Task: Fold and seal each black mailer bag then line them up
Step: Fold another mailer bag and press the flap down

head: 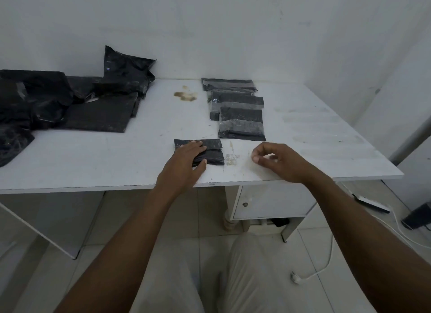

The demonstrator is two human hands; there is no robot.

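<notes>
Straight fingers (194,147) of the left hand (185,159) press flat on a folded black mailer bag (212,157) near the front edge of the white tabletop (116,161). Beside it, apart from the bag, the right hand (278,161) hovers just above the surface, its fingers (258,150) curled with thumb and forefinger drawn close; whether they pinch anything cannot be told. Behind the right hand, a row of folded mailer bags (241,116) runs overlapping toward the wall, grey bands across each; what they contain is hidden. A brown stain (185,96) marks the tabletop left of the row. At far left lies a loose heap of unfolded black mailer bags (70,102), one propped against the wall. Under the tabletop sits a white cabinet (268,203), its door closed; a white cable (326,263) trails on the tiled floor.
</notes>
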